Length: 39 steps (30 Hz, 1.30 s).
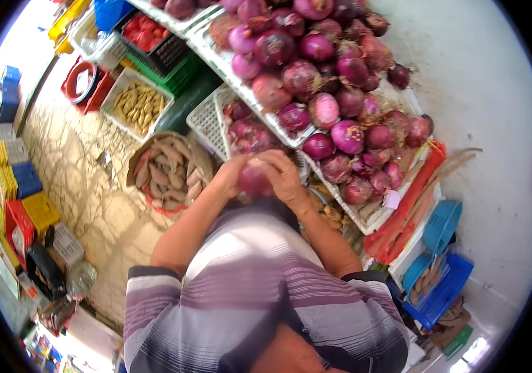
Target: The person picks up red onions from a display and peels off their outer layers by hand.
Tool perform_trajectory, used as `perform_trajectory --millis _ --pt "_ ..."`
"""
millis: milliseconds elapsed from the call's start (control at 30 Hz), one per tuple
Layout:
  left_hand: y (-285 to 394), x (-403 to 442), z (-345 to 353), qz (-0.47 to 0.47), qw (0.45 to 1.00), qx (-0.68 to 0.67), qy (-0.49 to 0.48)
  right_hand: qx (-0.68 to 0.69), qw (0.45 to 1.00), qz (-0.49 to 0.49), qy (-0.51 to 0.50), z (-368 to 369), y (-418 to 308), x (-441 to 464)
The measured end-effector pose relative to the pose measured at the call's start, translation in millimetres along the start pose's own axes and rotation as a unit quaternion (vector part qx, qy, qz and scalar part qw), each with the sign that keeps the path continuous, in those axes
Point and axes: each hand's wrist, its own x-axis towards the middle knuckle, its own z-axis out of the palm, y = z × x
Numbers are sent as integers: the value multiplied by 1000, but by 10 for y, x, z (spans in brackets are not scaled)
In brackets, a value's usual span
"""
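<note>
Red onion (255, 180) held btwn both hands, L hand (232, 173) gripping its L side, R hand (286, 177) its R; long axis prob. unreadable w/ blur. Onion pile (315, 68) fwd-R, nearer R hand. Sweet potato basket (133, 163) L of L hand, on stone floor (107, 214).

White plastic crates (354, 219) carry a heap of loose purple onions (324, 110)
</note>
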Motion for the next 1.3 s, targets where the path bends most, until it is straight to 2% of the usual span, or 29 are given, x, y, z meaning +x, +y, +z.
perform_trajectory --millis 67,100,167,300,467,533,600,633,700,767,800,833,867,900,933,967,1000,1033,1200,1233,1267,1300 --pt "14 -32 -5 4 999 -40 5 75 989 81 99 170 150 -35" --pt "35 -74 282 7 999 -47 8 48 988 88 121 -26 110 2" --pt "9 -48 170 15 999 -46 1 -5 980 127 156 -47 226 -30" --pt "127 -193 318 39 998 -53 2 -33 978 110 172 -284 -175 -118" --pt "310 -248 629 92 994 -40 -31 85 996 18 0 -471 -246 -127" --pt "265 -282 845 83 995 -50 -23 21 999 30 -28 -664 -478 -92" --pt "239 -287 1046 138 989 46 3 -40 997 34 -55 -844 -614 -5" --pt "211 -311 1199 164 982 89 18 15 997 59 -50 -938 -654 13" --pt "154 -291 1494 238 967 93 18 128 986 100 -42 -1086 -673 86" --pt "85 -202 1697 324 941 96 32 132 990 44 -8 -1271 -655 164" --pt "83 -87 1704 384 901 188 65 137 990 32 7 -1366 -622 208" --pt "117 -191 1989 460 829 299 112 139 990 25 21 -1481 -624 234" --pt "159 -201 2143 467 833 275 114 100 994 -28 41 -1588 -655 302" --pt "179 -185 2261 472 837 252 115 183 982 21 33 -1703 -638 398" --pt "182 -159 2340 447 870 184 96 262 962 72 25 -1843 -618 491" --pt "196 -127 2352 488 841 211 101 342 932 121 17 -1968 -588 597" --pt "224 -103 2353 493 846 183 89 375 917 135 29 -2133 -564 719" --pt "228 -104 2348 495 852 151 79 357 932 38 54 -2279 -354 939" --pt "129 -178 1826 463 830 243 196 228 934 -27 274 -3372 44 2059" --pt "70 -203 1722 452 829 248 218 220 928 22 299 -3571 72 2238" --pt "13 -224 1625 444 825 253 241 116 931 5 346 -3799 438 2518" --pt "-39 -242 1545 439 831 235 249 94 924 5 372 -3940 615 2728"
